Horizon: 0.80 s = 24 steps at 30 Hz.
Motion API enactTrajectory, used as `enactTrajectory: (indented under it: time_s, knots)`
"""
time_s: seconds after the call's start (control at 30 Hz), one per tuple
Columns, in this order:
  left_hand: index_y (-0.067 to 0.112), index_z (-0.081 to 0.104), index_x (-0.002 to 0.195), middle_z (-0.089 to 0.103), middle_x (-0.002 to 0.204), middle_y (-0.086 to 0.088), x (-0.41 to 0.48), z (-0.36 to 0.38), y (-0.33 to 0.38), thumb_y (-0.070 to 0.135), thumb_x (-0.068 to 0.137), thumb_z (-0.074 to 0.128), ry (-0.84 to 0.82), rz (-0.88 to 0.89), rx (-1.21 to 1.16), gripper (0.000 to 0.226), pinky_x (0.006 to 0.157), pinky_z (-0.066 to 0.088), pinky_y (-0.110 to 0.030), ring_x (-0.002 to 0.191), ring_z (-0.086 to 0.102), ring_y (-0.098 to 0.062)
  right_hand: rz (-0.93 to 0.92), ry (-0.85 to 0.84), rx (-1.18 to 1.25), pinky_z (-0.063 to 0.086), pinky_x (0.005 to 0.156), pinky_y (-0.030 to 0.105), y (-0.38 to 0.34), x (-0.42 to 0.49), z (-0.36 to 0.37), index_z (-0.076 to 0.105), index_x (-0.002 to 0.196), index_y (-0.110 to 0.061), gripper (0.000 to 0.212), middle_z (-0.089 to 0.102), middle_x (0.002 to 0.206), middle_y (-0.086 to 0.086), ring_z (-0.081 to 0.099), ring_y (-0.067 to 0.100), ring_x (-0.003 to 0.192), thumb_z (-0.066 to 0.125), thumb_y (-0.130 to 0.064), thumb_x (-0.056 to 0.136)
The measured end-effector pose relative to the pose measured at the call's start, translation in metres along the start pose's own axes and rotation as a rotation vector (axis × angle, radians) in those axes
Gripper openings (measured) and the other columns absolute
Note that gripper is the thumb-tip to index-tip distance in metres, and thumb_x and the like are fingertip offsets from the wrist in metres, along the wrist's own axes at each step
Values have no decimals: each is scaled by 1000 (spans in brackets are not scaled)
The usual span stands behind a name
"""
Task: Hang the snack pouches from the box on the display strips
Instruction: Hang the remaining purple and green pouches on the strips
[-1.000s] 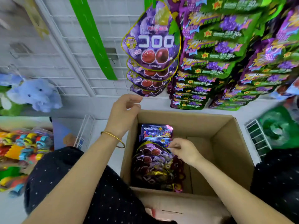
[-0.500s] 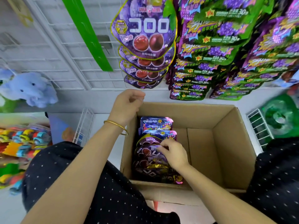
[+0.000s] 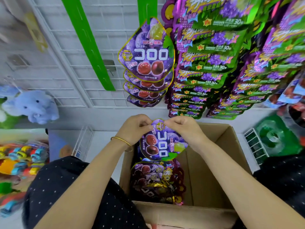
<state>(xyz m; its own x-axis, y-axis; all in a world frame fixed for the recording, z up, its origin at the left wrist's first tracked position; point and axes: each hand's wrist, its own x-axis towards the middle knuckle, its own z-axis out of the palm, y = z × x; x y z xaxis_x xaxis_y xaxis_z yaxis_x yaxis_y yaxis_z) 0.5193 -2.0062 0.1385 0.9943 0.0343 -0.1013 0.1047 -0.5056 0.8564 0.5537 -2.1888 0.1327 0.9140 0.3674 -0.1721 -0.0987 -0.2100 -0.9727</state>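
Note:
Both hands pinch the top edge of a purple grape gummy pouch (image 3: 160,142), held sideways above the open cardboard box (image 3: 214,171). My left hand (image 3: 135,128) grips its left corner, my right hand (image 3: 183,128) its right corner. More pouches (image 3: 155,180) lie piled in the box's left half. Several matching pouches (image 3: 146,63) hang overlapping on a green display strip (image 3: 145,9) straight ahead. A second green strip (image 3: 87,43) to the left hangs bare.
Dense rows of green and purple snack packs (image 3: 214,63) hang on the right of the white wire grid (image 3: 66,63). A blue plush elephant (image 3: 31,106) sits at left, colourful toys (image 3: 18,159) below it. A small white wire rack (image 3: 82,142) stands left of the box.
My right hand lifted a pouch out of the box. My left hand left the box's rim and joined it on the pouch's top edge. The view tilted upward.

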Motion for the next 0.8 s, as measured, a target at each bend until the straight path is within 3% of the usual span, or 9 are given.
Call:
enactTrajectory:
  time_s: [0.13,0.2,0.4,0.57,0.63,0.7,0.8]
  knots:
    - [17,54,70,58,68,1,-1,-14,7,0,87,56,178,-138,-356,24,62,47,-28,60,54,-7,80,2,156,53,64,22,6,1,-19,68,87,-1,14,71,78,2,66,9,69,61,-13,87]
    - [14,53,71,60,67,2,-2,-14,9,0,88,54,186,-188,-473,22,56,52,-24,57,56,-5,60,23,258,54,60,21,6,1,-19,67,82,-7,13,72,74,-1,67,9,66,58,-11,89]
    - [12,52,75,58,73,-2,-5,-13,14,5,91,52,185,-272,-595,18,61,56,-24,57,58,-7,-7,101,436,49,69,31,-14,13,-14,68,77,-10,14,68,71,1,62,17,68,59,-12,87]
    - [11,53,78,59,83,-7,-6,-28,27,2,89,53,176,-299,-659,14,71,56,-30,67,60,-11,-101,138,369,49,72,33,-38,20,-12,69,80,-3,13,69,76,7,62,18,71,60,-9,87]
    - [10,57,89,60,87,-6,2,-49,45,-1,86,56,310,-180,-579,12,73,52,-25,72,60,-7,-213,198,243,49,73,26,-61,24,-11,70,80,-6,13,70,77,2,62,13,73,60,-8,87]
    - [6,59,101,62,86,-2,20,-78,75,0,84,59,463,57,-487,18,73,50,-21,74,59,-6,-360,241,80,46,66,13,-94,26,-11,68,72,-16,21,67,66,-11,59,1,63,58,-7,89]
    - [3,59,110,60,90,-2,55,-108,129,7,85,61,527,251,-330,26,85,48,-29,79,55,-8,-567,330,-192,46,72,21,-141,31,-7,70,80,-15,15,64,74,-9,59,5,73,59,-13,90]
